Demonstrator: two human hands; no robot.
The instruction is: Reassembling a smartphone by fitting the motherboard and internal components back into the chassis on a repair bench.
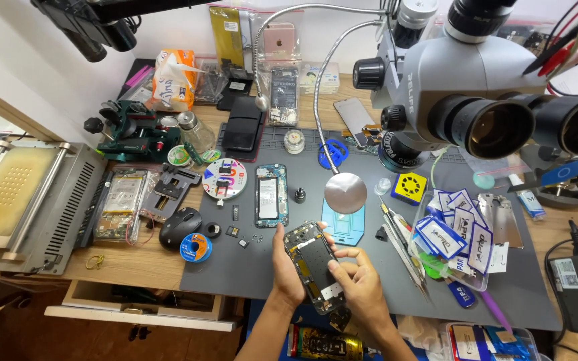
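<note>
Both hands [322,271] cradling opened phone [314,264]

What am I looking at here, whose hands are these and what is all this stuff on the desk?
This is one picture from a camera worn on a person's head, looking down at their own hands over a workbench. The left hand grips an opened phone with its insides showing, and the right hand presses on its lower part. Beneath them lies a grey work mat. On it rest another opened phone, a black computer mouse at its edge, tweezers and a tray of small blue-and-white packets. The big grey device at upper right is a microscope.
</note>
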